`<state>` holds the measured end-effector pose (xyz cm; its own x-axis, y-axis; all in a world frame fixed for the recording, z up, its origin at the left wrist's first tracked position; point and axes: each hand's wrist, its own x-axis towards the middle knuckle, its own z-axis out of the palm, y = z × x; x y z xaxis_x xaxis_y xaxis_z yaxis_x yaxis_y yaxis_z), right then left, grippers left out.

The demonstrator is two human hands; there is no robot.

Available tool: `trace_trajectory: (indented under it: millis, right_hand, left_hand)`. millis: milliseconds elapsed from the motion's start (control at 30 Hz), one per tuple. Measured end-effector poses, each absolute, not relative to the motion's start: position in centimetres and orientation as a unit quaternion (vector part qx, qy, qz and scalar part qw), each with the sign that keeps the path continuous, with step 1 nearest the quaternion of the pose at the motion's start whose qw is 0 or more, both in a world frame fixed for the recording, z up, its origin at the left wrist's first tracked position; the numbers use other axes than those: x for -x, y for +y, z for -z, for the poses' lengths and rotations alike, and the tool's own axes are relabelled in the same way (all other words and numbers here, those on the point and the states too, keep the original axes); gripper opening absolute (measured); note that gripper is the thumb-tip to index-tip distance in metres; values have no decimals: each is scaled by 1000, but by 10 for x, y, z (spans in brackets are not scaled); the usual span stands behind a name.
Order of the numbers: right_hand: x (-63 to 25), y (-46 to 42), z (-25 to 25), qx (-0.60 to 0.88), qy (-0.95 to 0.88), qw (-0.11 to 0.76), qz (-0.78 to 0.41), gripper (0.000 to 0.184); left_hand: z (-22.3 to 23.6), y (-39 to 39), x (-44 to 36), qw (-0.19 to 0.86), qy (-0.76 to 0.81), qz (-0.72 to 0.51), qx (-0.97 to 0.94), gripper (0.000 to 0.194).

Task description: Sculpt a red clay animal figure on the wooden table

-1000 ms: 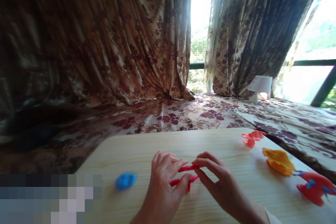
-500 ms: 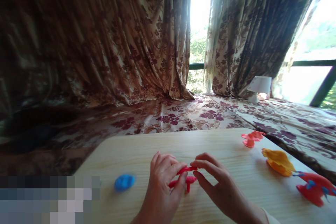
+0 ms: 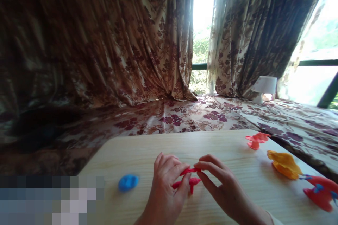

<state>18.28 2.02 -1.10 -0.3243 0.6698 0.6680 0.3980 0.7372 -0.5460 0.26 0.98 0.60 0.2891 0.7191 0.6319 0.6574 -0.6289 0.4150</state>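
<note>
A red modelling clay piece (image 3: 194,181) is held just above the table in front of me. My left hand (image 3: 167,182) is closed round its left side, with the thumb in front. A thin upper strip of the same red clay runs from the left fingers to my right hand (image 3: 220,179), whose thumb and forefinger pinch its right end. A short red stub points down below the lower part. My left fingers hide some of the piece, so its full shape cannot be made out. To the left lies a blue clay lump (image 3: 128,182) on the table.
Along the right side of the pale wooden table (image 3: 137,147) stand a coral clay figure (image 3: 255,141), a yellow clay figure (image 3: 285,165) and a red clay figure with blue bits (image 3: 320,191). Behind are patterned cloth (image 3: 171,119), curtains and a white lamp (image 3: 266,85).
The whole view has shifted slightly, so everything sits a little further right. Both hands keep nearly the same hold on the red clay.
</note>
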Motion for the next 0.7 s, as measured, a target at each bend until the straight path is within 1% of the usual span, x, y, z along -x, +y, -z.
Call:
trace_trajectory:
  millis: [100, 267, 467, 567, 700]
  right_hand:
    - [-184, 20, 12, 333, -799, 479, -143, 17]
    - [-184, 22, 14, 332, -798, 482, -144, 28]
    - [-183, 21, 8, 329, -796, 485, -152, 17]
    - [-183, 20, 8, 333, -791, 491, -150, 17]
    - [-182, 20, 11, 329, -798, 478, -163, 22]
  left_hand:
    - [-5, 11, -2, 27, 427, -417, -802, 16]
    - [-5, 10, -3, 22, 414, -429, -803, 14]
    - [-2, 11, -3, 16, 426, -415, -804, 15]
    - [-2, 14, -3, 6, 439, -428, -790, 13]
    - [-1, 14, -3, 5, 438, -422, -794, 7]
